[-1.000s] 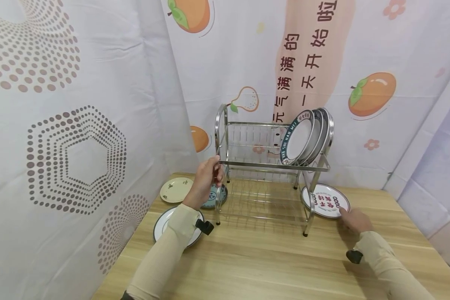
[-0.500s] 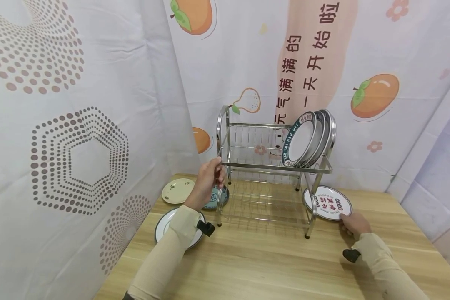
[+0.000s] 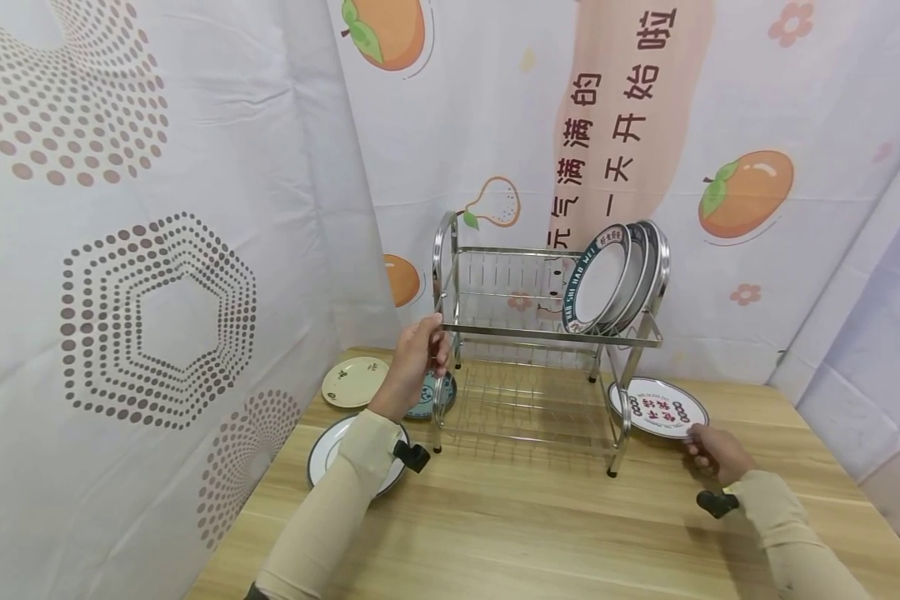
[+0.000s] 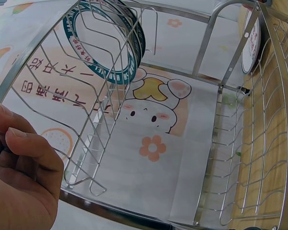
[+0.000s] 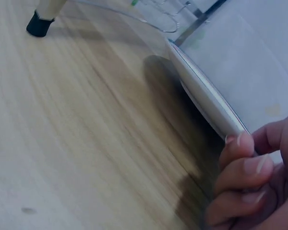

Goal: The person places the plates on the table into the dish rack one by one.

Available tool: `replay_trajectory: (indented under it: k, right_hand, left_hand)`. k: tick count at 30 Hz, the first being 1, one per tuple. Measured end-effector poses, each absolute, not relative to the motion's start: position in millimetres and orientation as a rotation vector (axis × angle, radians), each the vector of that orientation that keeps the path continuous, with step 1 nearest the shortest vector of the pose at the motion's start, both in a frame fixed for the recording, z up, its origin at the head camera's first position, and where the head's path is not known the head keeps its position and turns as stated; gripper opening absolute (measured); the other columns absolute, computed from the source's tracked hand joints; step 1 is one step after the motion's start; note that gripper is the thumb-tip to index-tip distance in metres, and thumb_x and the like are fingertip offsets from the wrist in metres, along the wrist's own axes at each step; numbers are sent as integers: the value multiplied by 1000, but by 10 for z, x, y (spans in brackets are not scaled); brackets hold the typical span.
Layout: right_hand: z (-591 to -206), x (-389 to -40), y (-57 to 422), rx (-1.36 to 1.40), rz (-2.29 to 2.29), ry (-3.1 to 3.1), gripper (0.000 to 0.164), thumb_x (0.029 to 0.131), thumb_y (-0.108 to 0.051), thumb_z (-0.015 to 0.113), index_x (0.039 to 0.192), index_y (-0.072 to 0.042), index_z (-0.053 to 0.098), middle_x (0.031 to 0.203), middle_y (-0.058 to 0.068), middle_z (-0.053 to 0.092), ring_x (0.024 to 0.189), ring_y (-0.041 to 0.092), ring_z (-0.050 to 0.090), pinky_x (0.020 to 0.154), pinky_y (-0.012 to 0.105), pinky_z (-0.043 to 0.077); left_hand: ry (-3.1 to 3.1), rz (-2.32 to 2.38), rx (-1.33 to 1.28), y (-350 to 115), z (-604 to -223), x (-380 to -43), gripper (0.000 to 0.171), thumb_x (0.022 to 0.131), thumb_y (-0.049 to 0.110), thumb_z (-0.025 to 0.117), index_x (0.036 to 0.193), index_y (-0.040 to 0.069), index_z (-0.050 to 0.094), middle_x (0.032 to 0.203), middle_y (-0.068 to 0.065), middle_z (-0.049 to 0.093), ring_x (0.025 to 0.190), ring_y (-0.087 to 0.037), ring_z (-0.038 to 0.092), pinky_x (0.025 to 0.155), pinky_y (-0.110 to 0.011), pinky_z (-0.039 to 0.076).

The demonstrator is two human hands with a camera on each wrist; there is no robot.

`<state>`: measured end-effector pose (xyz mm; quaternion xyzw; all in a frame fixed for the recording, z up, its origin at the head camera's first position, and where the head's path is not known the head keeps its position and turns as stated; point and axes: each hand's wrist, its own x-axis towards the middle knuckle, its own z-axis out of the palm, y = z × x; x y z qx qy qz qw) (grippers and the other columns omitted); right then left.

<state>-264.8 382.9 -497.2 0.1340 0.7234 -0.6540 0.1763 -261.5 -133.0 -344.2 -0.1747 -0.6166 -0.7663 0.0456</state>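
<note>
A two-tier metal dish rack (image 3: 547, 335) stands mid-table. My left hand (image 3: 418, 354) grips the front left corner of its upper tier; the left wrist view shows the curled fingers (image 4: 26, 143) at the rail. To the right of the rack, my right hand (image 3: 720, 452) pinches the near rim of a white plate (image 3: 656, 407) with red characters. In the right wrist view this plate (image 5: 209, 96) is edge-on, its near side raised over its shadow, thumb above and fingers below. Several plates with green rims (image 3: 598, 279) stand on edge at the upper tier's right end.
Left of the rack lie a cream plate (image 3: 354, 382), a teal plate (image 3: 422, 398) partly behind my left hand, and a white dark-rimmed plate (image 3: 326, 450) under my left forearm. Printed curtains (image 3: 450, 125) close off the back and sides of the wooden table (image 3: 510, 525).
My right hand has shifted slightly right, and the white plate's near rim has come up with it. My left hand has stayed on the rack's corner.
</note>
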Motion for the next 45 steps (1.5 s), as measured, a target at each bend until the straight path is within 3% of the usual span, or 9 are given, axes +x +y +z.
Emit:
replay_trajectory:
  k: [6, 12, 25, 37, 45]
  right_hand:
    - [-4932, -2651, 3887, 296, -1998, 1963, 42, 101, -13, 33, 62, -18, 50, 53, -12, 44, 44, 0, 35, 43, 18, 31]
    - [-4865, -2602, 3895, 300, -1941, 2239, 37, 103, -14, 39, 69, -15, 54, 59, -12, 49, 47, -2, 39, 43, 17, 34]
    - [-4634, -2472, 3925, 321, -2098, 2226, 33, 105, -13, 44, 76, -11, 58, 61, -9, 52, 45, 1, 40, 42, 18, 36]
    - [-4438, -2392, 3971, 257, -2250, 2172, 37, 106, -8, 42, 72, -10, 56, 58, -7, 50, 42, 1, 38, 42, 18, 34]
    - [-4327, -2313, 3968, 230, -2269, 2170, 35, 106, -9, 43, 72, -10, 54, 57, -7, 48, 43, 3, 36, 45, 24, 23]
  left_hand:
    - [-1883, -2339, -543, -1331, -3438, -2613, 43, 108, 36, 46, 74, 11, 40, 59, -1, 46, 49, -14, 43, 46, -24, 39]
    - [-1877, -2341, -559, -1338, -3449, -2617, 44, 108, 38, 46, 74, 10, 39, 60, -1, 46, 48, -15, 43, 46, -24, 39]
    - [-1881, -2350, -529, -1357, -3433, -2611, 44, 108, 38, 46, 74, 11, 39, 60, -1, 46, 48, -14, 43, 45, -25, 36]
    - [-1877, -2353, -527, -1354, -3405, -2594, 42, 108, 35, 46, 74, 11, 40, 59, 0, 47, 49, -14, 42, 45, -25, 37]
    - [-1874, -2357, -533, -1340, -3411, -2596, 42, 107, 35, 47, 73, 11, 39, 59, 0, 47, 49, -14, 42, 45, -25, 37]
